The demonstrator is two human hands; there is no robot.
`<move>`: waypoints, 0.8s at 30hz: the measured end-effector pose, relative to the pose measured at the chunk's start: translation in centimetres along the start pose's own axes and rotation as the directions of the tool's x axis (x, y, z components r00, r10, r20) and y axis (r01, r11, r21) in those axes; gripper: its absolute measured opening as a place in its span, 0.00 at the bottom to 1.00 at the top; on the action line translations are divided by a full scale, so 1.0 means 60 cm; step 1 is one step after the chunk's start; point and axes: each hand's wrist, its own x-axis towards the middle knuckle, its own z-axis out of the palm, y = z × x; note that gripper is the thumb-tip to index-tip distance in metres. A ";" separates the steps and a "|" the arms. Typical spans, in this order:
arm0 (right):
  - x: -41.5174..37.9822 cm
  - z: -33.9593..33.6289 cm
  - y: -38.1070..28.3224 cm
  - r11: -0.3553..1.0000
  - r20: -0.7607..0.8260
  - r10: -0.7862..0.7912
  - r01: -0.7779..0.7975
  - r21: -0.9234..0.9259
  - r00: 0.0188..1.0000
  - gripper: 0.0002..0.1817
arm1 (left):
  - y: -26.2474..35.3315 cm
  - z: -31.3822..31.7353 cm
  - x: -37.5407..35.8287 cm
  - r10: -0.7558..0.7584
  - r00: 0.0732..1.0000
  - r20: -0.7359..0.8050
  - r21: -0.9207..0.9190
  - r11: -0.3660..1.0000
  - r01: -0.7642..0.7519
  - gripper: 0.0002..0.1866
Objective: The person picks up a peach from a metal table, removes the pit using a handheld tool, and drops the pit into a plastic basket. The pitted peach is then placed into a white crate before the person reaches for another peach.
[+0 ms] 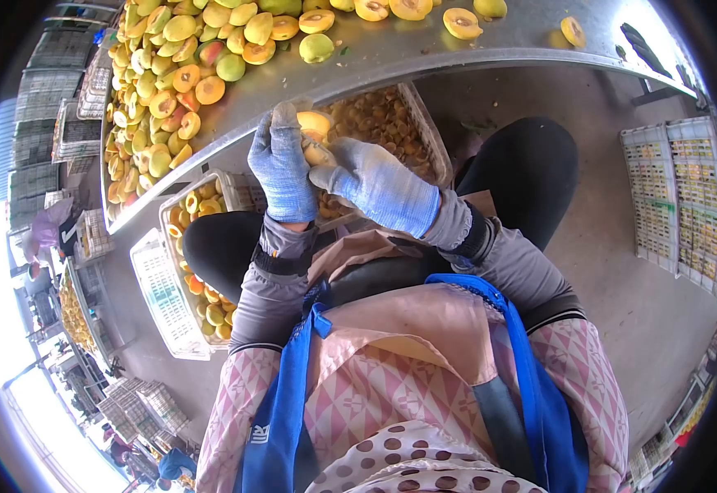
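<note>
Both hands wear blue-grey gloves and meet in front of the metal table's edge. My left hand (283, 164) is closed around a halved yellow-orange fruit (315, 125), whose cut face shows between the fingers. Against the lower part of that fruit, my right hand (375, 179) is closed with its thumb and fingers pressed together; whatever lies in its grip is too small or hidden to name. Below the hands sits a crate of brownish pieces (383, 123), partly covered by them. Many whole and halved fruits (165, 90) are heaped on the table's left side.
The metal table (358, 78) spans the top, with a few fruit halves (462, 23) scattered on it. A white crate of fruit halves (207, 304) stands beside my left knee. Stacked crates (675, 201) are at the right. Other people (46, 230) are far left.
</note>
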 end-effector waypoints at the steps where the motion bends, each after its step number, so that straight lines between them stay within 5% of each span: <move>1: 0.000 0.002 0.013 0.991 -0.012 -0.042 0.040 -0.128 0.999 0.15 | -0.002 0.001 0.000 0.012 1.000 -0.015 0.013 1.000 -0.012 0.19; 5: 0.002 0.013 0.028 0.910 -0.070 -0.119 0.081 -0.406 0.990 0.15 | -0.024 -0.001 0.009 0.110 0.991 -0.076 0.045 0.993 -0.107 0.19; 8: 0.008 0.007 0.026 0.997 -0.036 -0.074 0.075 0.030 0.997 0.15 | -0.020 -0.003 0.008 0.011 1.000 -0.020 0.007 1.000 -0.011 0.19; 14: 0.007 -0.024 -0.019 0.911 0.251 0.276 -0.336 0.238 0.928 0.16 | -0.019 -0.010 0.006 -0.008 0.998 0.059 0.011 1.000 0.007 0.19; 17: 0.012 -0.002 0.040 0.941 0.008 -0.153 0.148 -0.305 0.988 0.15 | -0.030 -0.028 0.023 -0.095 0.977 0.191 0.044 0.995 0.088 0.19; 20: 0.000 -0.003 0.034 0.905 0.008 -0.051 0.049 -0.422 0.999 0.13 | -0.035 -0.032 0.027 -0.190 0.961 0.202 0.022 0.982 0.189 0.19; 24: 0.003 -0.006 0.025 0.948 0.035 -0.104 0.110 -0.299 0.994 0.13 | -0.024 -0.035 0.023 -0.130 0.972 0.195 0.031 0.992 0.126 0.20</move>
